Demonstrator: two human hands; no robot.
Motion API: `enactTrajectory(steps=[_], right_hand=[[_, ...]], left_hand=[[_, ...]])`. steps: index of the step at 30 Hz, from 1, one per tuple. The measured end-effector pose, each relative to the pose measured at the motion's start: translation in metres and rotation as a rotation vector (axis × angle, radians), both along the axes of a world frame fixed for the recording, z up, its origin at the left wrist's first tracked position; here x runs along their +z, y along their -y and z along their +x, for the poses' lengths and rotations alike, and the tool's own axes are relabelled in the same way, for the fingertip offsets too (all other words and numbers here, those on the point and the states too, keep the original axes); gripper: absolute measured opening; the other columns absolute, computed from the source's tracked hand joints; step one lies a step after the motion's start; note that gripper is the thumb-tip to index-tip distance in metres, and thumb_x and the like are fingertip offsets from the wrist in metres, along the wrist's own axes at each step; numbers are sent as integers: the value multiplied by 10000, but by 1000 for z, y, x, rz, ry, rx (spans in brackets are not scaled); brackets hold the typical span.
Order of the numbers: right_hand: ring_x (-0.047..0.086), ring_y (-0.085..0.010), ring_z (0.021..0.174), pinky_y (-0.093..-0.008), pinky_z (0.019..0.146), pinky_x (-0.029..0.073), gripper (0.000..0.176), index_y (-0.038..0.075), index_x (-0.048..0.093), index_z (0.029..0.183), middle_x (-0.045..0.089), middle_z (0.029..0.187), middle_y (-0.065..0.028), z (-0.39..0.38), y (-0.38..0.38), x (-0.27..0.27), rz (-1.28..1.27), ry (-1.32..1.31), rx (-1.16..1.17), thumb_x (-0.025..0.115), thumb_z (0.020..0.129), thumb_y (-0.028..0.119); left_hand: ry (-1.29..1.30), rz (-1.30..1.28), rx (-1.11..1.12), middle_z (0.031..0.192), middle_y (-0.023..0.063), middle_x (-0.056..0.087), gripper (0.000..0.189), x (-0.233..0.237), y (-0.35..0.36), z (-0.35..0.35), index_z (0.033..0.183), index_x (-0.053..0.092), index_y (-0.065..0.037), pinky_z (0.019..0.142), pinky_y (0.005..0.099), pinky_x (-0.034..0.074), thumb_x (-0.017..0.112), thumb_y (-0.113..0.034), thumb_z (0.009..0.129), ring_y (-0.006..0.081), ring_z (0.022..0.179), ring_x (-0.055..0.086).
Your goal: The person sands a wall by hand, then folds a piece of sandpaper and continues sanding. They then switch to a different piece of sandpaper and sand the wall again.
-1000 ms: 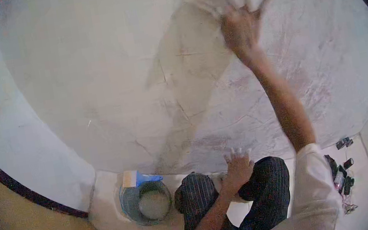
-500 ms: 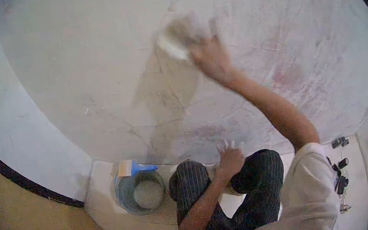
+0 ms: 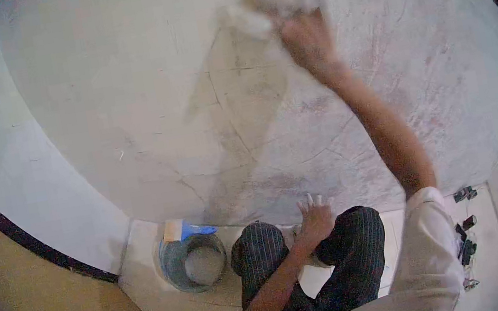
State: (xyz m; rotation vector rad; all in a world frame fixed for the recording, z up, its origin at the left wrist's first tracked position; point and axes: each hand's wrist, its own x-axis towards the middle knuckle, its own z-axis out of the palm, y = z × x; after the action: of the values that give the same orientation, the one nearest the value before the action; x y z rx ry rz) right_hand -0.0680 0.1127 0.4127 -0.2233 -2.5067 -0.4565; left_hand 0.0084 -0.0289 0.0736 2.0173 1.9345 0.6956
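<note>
High on the cracked, pale wall (image 3: 143, 107), my right hand (image 3: 307, 35) is stretched out and smeared by motion. Its fingers close around a whitish pad (image 3: 253, 17) with a brownish side, pressed near the wall; the blur hides what kind of pad it is. Below, my left hand (image 3: 316, 220) reaches over between my knees, fingers spread with whitened tips close to the foot of the wall. Nothing is in it.
At lower left a grey bucket (image 3: 169, 269) stands on the floor, with a blue-handled paintbrush (image 3: 189, 231) across its rim. Several small dark items (image 3: 467, 244) lie on the floor at right. A dark skirting strip (image 3: 21, 236) runs along the left.
My right hand has moved up and to the right across the wall with the pad. My left hand stays near the knees, hardly shifted.
</note>
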Motion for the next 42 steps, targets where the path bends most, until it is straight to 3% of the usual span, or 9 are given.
enactTrajectory(steps=[3,7,9,12,16,20,25,34,42], right_hand=[[180,-271,1503,-686,1153,-14,572,225,497,1437,352,1574,-20,-5,12,12,468,-481,-494,564,877,138],[200,-256,1496,-716,1140,35,614,152,404,1489,312,1593,-3,-15,-13,-70,120,-12,336,534,889,154],[192,-257,1499,-648,1181,53,558,140,476,1442,313,1593,0,13,10,-2,646,15,-38,538,888,154],[190,-264,1499,-534,1223,86,516,129,530,1395,303,1597,-17,13,13,28,503,-551,-217,545,879,143],[279,-290,1467,-555,1198,174,519,122,526,1388,372,1560,-58,-7,55,-105,380,276,-129,557,870,153],[425,-323,1366,-444,1086,392,505,99,492,1407,523,1422,-121,36,94,-178,33,113,53,541,909,164],[600,-473,839,-505,810,473,295,-19,632,1104,635,830,-265,100,113,-201,-1063,-212,-336,571,965,234],[646,-446,774,-471,732,497,401,-17,621,1178,654,848,-286,145,103,-179,-1018,-327,-435,510,1011,330],[632,-315,796,-378,784,478,344,-24,670,1082,683,915,-220,124,111,-159,-1429,-429,-338,577,978,291]], left_hand=[[21,-7,-36,1461,265,375,588,-20,-5,2,1455,416,-136,1059,774,153,566,-354,930,572,1386,230],[-214,114,9,1462,272,368,593,-30,-5,-3,1458,418,-138,1069,769,135,564,-368,931,580,1382,229],[-70,-12,11,1447,301,412,562,-5,-1,-2,1424,479,-89,1045,785,160,530,-348,927,572,1376,260],[62,46,-56,1457,293,402,558,-6,0,6,1430,470,-88,1044,787,156,523,-340,934,563,1381,262],[-10,-49,-73,1475,272,391,552,-2,-4,7,1430,464,-90,1061,771,158,511,-358,949,567,1374,265],[-62,-331,-150,1436,247,436,508,-8,-9,8,1384,499,-73,1084,676,253,503,-351,959,475,1348,351],[-206,-285,-263,1338,250,519,464,9,27,11,1350,525,-58,1064,623,313,493,-328,974,433,1254,465],[-116,-59,-134,1235,266,591,424,86,49,-53,1294,544,-6,1018,556,402,502,-294,986,407,1184,557],[928,132,319,1202,154,628,444,110,56,-97,1317,505,22,1026,368,427,604,-241,972,262,1154,596]])
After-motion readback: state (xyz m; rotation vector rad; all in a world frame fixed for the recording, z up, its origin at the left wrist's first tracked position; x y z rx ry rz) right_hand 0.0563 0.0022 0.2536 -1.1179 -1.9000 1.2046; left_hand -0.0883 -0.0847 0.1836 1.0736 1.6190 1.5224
